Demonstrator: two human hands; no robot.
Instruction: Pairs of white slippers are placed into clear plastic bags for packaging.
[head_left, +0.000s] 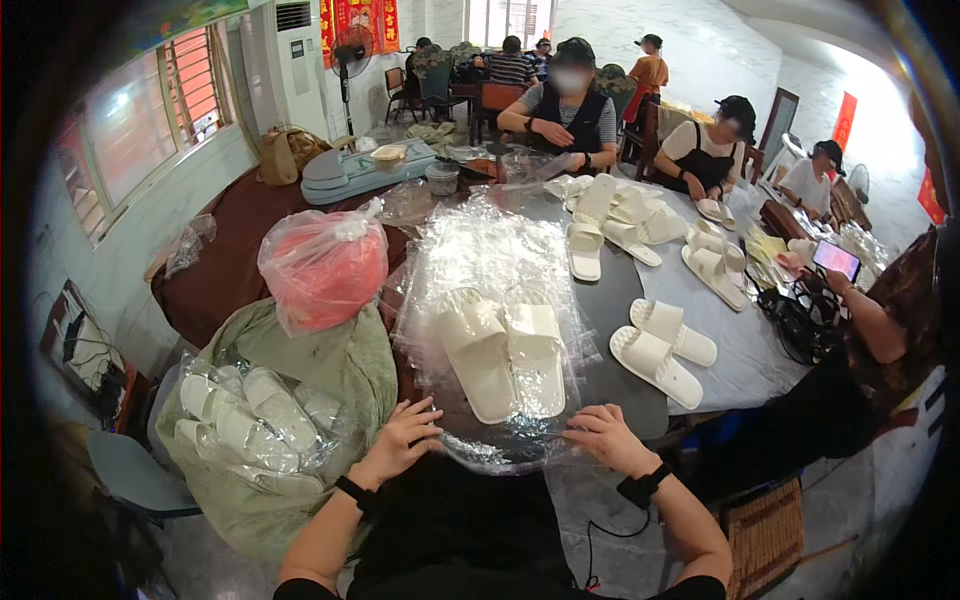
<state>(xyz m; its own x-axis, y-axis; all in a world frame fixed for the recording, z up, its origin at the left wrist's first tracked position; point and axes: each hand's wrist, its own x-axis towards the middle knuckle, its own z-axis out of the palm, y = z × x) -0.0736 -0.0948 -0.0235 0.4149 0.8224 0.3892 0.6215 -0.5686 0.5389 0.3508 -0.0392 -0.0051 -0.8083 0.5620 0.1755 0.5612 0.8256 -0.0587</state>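
Both hands, left hand (403, 437) and right hand (608, 437), rest open on the clear plastic bag (500, 250) holding a pair of white slippers (503, 350) on the bench (620, 300).

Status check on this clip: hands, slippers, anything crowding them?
Left hand and right hand open, fingers on the clear bag. White slipper pair inside it. Sack of bagged slippers close at left.

Bagged slippers (505, 350) block ahead; red bag (325, 268) crowds left, bare table (610, 300) opens right.
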